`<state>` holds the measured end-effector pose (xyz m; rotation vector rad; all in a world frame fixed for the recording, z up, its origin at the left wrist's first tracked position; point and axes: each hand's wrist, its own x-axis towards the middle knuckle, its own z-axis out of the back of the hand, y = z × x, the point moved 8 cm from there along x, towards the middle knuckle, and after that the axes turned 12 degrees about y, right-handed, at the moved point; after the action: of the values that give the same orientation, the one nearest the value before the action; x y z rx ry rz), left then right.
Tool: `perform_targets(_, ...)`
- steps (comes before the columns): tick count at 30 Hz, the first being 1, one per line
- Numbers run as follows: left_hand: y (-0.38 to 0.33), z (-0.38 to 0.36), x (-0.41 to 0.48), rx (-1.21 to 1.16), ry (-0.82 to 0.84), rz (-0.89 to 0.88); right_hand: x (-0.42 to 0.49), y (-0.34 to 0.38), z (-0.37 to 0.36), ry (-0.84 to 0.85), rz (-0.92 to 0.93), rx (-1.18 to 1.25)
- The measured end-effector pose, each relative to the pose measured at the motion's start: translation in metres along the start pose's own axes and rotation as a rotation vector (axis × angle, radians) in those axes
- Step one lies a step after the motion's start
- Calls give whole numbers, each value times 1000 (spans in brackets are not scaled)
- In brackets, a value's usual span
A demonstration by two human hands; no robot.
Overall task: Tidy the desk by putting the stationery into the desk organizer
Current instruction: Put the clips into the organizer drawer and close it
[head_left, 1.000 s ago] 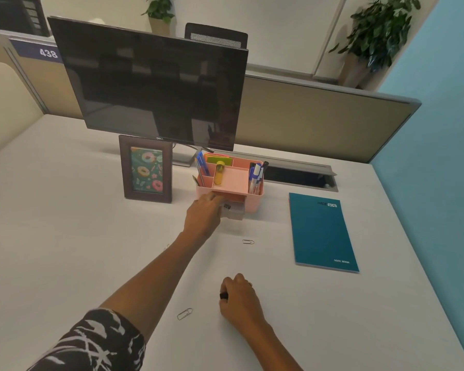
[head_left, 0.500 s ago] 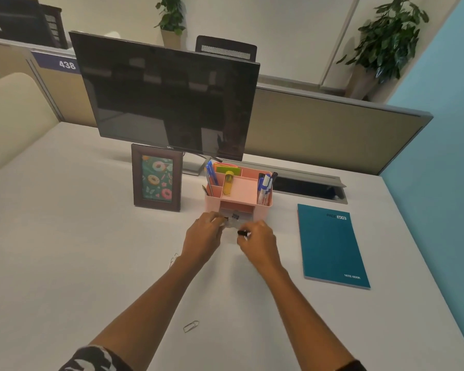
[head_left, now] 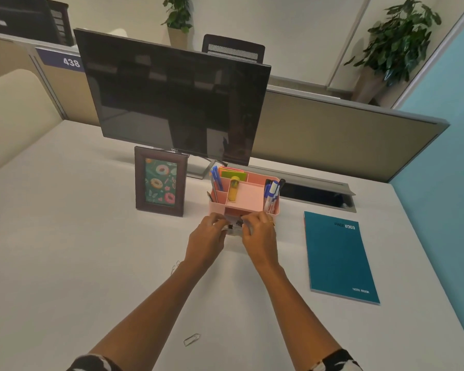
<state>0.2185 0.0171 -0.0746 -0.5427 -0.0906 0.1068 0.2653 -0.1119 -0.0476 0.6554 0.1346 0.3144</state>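
Left hand (head_left: 208,238) and right hand (head_left: 259,234), fingers pinched narrow, meet at the small clear plastic drawer (head_left: 235,228) pulled out just beyond them from the pink plastic desk organizer (head_left: 245,196); contents unclear; silver wire paperclip (head_left: 191,339) lies well behind, nearer left arm.

The worktop (head_left: 78,250) looks matt, smooth white laminate. The organizer (head_left: 248,195) is smooth pink plastic with a clear plastic drawer (head_left: 233,230), and the paperclip (head_left: 191,339) is thin bright metal wire. The picture frame (head_left: 160,180) looks like dark wood, the monitor (head_left: 172,100) screen glossy black.
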Motion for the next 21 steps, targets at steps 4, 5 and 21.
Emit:
perform_targets(4, 2, -2, 3, -9, 12, -7, -16, -16, -5, -73, 17, 11)
perform_targets(5, 2, -3, 5, -10, 21, -1, -17, -19, -7, -77, 18, 6)
perform_targets(21, 0, 7, 29, 61, 17, 47, 21, -21, -2, -139, -18, -169)
